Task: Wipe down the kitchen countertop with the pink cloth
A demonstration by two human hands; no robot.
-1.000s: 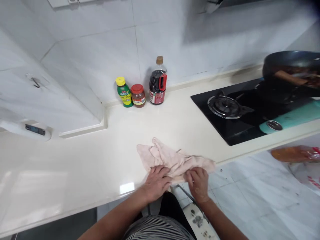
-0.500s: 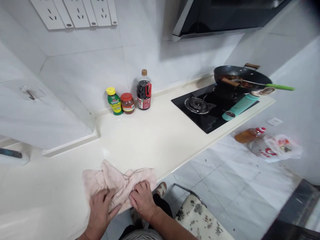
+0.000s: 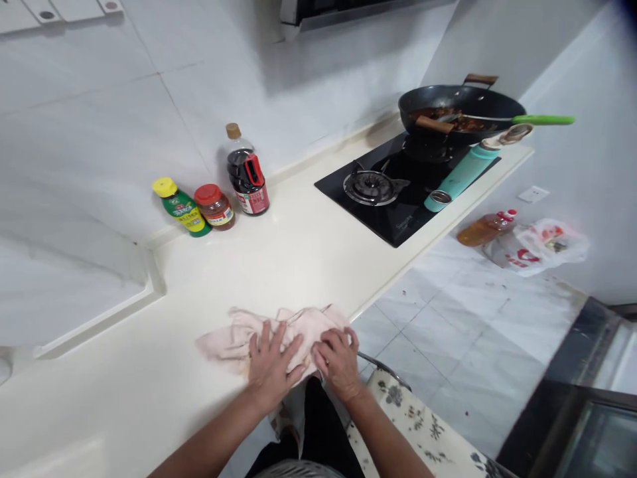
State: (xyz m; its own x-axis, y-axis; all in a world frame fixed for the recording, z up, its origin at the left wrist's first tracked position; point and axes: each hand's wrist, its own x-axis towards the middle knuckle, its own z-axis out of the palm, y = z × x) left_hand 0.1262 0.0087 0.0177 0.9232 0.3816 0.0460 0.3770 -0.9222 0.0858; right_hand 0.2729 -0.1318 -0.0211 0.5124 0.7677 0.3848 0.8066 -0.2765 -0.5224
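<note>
A crumpled pale pink cloth (image 3: 306, 323) lies on the cream countertop (image 3: 293, 259), along its front edge. My left hand (image 3: 271, 365) presses on the cloth with its fingers spread out flat. On the cloth's right part, close to the counter's edge, my right hand (image 3: 339, 362) has its fingers curled and gathers the fabric under them. Part of the cloth is hidden beneath both hands.
By the wall stand a green bottle with yellow cap (image 3: 183, 209), a red-lidded jar (image 3: 215, 207) and a dark sauce bottle (image 3: 247, 174). The gas hob (image 3: 393, 222) carries a wok (image 3: 462, 99) and a turquoise tube-shaped object (image 3: 462, 176). A patterned seat (image 3: 403, 425) stands below the edge.
Both hands and the cloth have moved right along the counter's front edge. The left fingers have spread flatter. My view has shifted, too.
</note>
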